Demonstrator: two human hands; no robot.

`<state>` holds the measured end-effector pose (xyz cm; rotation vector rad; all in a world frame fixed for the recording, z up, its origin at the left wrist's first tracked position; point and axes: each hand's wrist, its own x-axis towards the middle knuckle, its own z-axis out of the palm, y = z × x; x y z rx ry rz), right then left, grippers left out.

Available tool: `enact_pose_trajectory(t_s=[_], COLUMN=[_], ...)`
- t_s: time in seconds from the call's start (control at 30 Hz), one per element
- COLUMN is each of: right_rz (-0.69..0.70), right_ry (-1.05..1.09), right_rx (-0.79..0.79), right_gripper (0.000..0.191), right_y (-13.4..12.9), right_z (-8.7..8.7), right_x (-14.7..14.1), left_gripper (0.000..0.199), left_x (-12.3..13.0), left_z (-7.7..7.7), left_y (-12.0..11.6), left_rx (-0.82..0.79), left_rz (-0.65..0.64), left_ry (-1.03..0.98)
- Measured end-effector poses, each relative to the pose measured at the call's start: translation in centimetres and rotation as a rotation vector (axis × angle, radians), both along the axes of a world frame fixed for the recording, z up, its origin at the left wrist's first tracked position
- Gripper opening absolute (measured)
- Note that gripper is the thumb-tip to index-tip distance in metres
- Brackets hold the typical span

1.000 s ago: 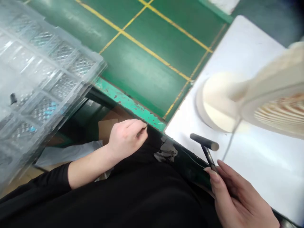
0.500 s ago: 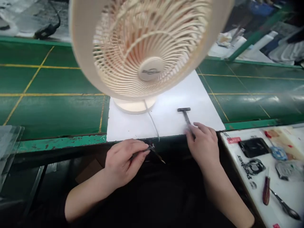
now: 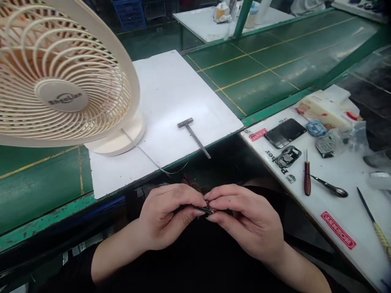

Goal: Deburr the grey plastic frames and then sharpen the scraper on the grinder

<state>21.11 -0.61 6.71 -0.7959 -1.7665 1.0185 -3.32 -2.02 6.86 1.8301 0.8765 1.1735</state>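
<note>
In front of my body, my left hand [image 3: 171, 213] pinches a small dark slender piece [image 3: 205, 210] between thumb and fingers. The fingertips of my right hand [image 3: 247, 219] close on the other end of that piece. Most of it is hidden by the fingers, and its kind does not show. Beyond my hands, a T-shaped metal tool [image 3: 195, 136] lies on a white sheet [image 3: 159, 89], its stem reaching the near edge. To the left, a cream fan [image 3: 64, 95] stands tilted on a round base [image 3: 120, 142], a thin grey cord [image 3: 146, 154] running from there.
A side table [image 3: 293, 211] at right carries a smartphone [image 3: 285, 133], an awl-like tool with a red handle [image 3: 307, 179], a black-handled tool [image 3: 331, 187], a yellow-handled pointed tool [image 3: 378, 234] and bagged parts. The green belt [image 3: 262, 81] extends behind.
My right hand has let go of the T-shaped tool, leaving it on the sheet, and has come to the piece in my left hand. The view has turned right.
</note>
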Motion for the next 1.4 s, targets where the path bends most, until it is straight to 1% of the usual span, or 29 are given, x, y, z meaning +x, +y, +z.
enact_pose_trajectory(t_s=[0.13,0.3,0.47,0.67,0.8,0.87,0.9,0.97,1.03,1.07,1.13,1.23,1.3,1.33,1.4], right_rz=[-0.043,-0.082,-0.111,-0.097,-0.11,-0.142,-0.158,-0.188,-0.225,-0.25,-0.317,-0.437,-0.533,-0.589,-0.709], right_ry=[0.023,0.029,0.048,0.05,0.056,0.092,0.135,0.308,0.499,0.566,0.625,0.647,0.661,0.669,0.686], right_rx=[0.013,0.029,0.026,0.037,0.03,-0.02,-0.068,-0.218,-0.343,-0.377,-0.381,-0.359,-0.366,-0.373,-0.39], right_gripper=[0.024,0.023,0.023,0.027,0.03,0.036,0.039,0.04,0.033,0.03,0.025,0.02,0.016,0.015,0.013], right_y=[-0.8,-1.4,-1.6,-1.8,-2.0,-2.2,-2.3,-2.6,-2.9,-3.0,-3.2,-3.6,-4.0,-4.2,-4.8], right_z=[-0.2,-0.4,-0.6,-1.0,-1.4,-1.9,-2.2,-3.1,-4.2,-4.7,-5.5,-6.2,-6.4,-6.4,-6.3], right_x=[2.2,4.3,5.4,6.3,6.7,6.6,6.5,6.1,5.9,5.9,6.2,7.7,9.0,9.7,11.3], left_gripper=[0.02,0.023,0.023,0.03,0.026,0.026,0.026,0.026,0.021,0.019,0.014,0.01,0.01,0.014,0.023], left_x=[2.0,4.0,5.2,5.9,6.4,7.2,7.7,9.0,10.6,11.5,13.2,15.5,16.7,17.3,18.3], left_z=[0.5,0.8,0.8,1.0,0.8,0.3,0.0,-0.8,-1.8,-2.2,-2.8,-3.4,-3.8,-4.1,-4.8], left_y=[0.8,1.4,1.4,1.3,1.3,1.2,1.2,1.2,1.5,1.8,2.4,3.5,4.5,5.2,7.3], left_rx=[-0.004,0.013,0.019,0.024,0.027,-0.004,-0.044,-0.163,-0.282,-0.318,-0.338,-0.288,-0.22,-0.163,0.051], left_rz=[-0.091,-0.147,-0.154,-0.169,-0.158,-0.106,-0.073,-0.029,-0.028,-0.042,-0.084,-0.165,-0.225,-0.262,-0.308], left_ry=[0.019,0.044,0.055,0.069,0.063,0.026,-0.011,-0.113,-0.21,-0.241,-0.264,-0.207,-0.115,-0.047,0.172])
